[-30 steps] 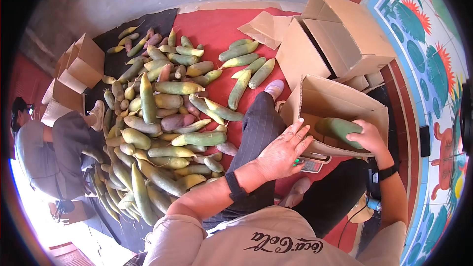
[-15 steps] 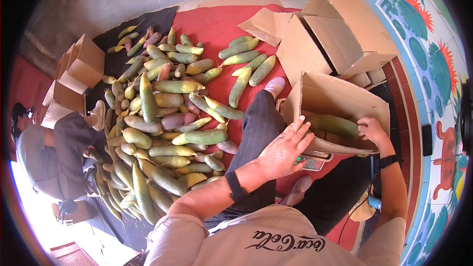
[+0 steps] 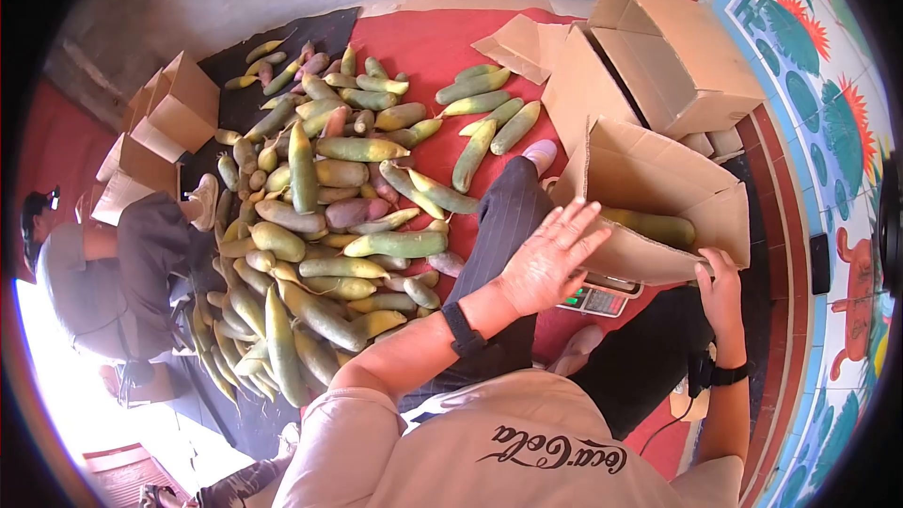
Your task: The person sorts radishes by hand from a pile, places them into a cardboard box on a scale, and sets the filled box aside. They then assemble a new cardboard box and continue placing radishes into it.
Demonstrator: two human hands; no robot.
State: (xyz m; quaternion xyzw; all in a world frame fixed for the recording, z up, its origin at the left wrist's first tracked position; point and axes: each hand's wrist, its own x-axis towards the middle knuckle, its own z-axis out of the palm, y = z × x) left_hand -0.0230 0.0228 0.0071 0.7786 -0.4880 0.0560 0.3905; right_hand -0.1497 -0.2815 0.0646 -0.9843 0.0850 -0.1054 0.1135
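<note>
A green radish (image 3: pixel 654 226) lies inside an open cardboard box (image 3: pixel 691 174), partly hidden by its near wall. The box stands on a digital scale (image 3: pixel 602 300) with a green-lit display. My left hand (image 3: pixel 550 261) is open at the box's near left corner, fingers stretched out along its outside. My right hand (image 3: pixel 721 290) has its thumb and fingers on the rim at the near right corner, closed on the cardboard. Left of my leg, a large heap of green and purplish radishes (image 3: pixel 324 216) covers the floor.
Several radishes (image 3: pixel 480 136) lie apart on the red mat (image 3: pixel 442 42). Larger cardboard boxes (image 3: pixel 673 47) stand beyond my box, and more boxes (image 3: pixel 174 113) are at the far left. Another person (image 3: pixel 94 282) crouches beside the heap. A painted tiled wall (image 3: pixel 823 150) runs along the right.
My right hand has let go of the radish and drawn back to the box's near rim. My left hand stays at the near left corner. More of the scale shows as the view shifts slightly.
</note>
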